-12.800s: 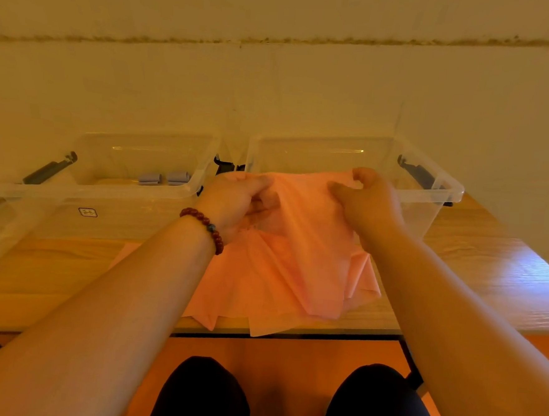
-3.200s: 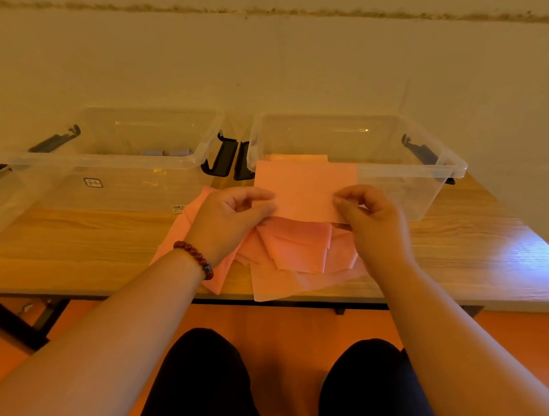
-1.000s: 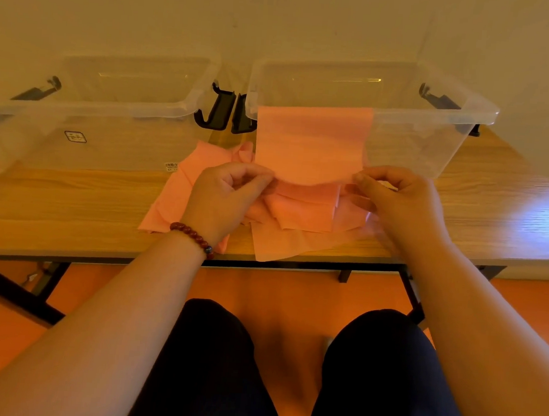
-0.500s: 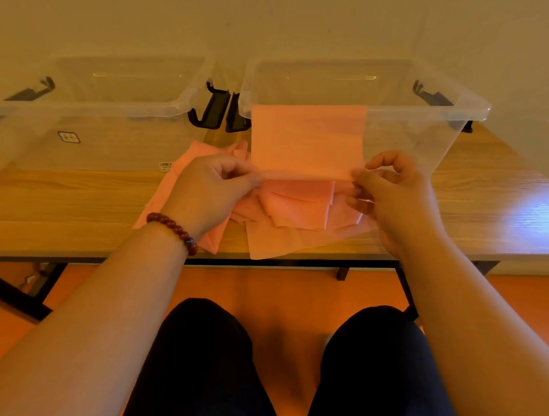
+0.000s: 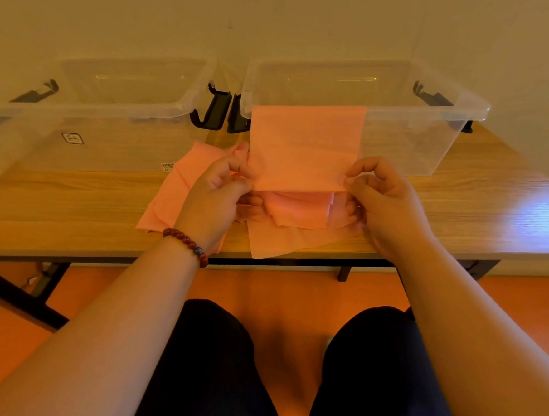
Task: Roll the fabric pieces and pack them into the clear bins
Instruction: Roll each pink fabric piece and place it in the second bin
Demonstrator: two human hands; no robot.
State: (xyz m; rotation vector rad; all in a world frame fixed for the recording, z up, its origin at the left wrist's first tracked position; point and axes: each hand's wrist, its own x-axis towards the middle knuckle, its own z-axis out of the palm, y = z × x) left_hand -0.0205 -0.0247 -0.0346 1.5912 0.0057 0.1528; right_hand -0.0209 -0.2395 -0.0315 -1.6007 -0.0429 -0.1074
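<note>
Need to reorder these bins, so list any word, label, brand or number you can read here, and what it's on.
Nothing here is legible.
On the left bin, front wall, a square mark: too blurred to read.
On the same wall, lower right, a barcode sticker: digits too small to read.
On the right bin, fabric and bracelet: no text seen.

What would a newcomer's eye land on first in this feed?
The pink fabric sheet, held up at centre and pinched at its lower corners by the left hand and right hand, in front of the right clear bin. Under it, a pile of pink fabric pieces lies at the near edge of the table; the left clear bin stands alongside.
</note>
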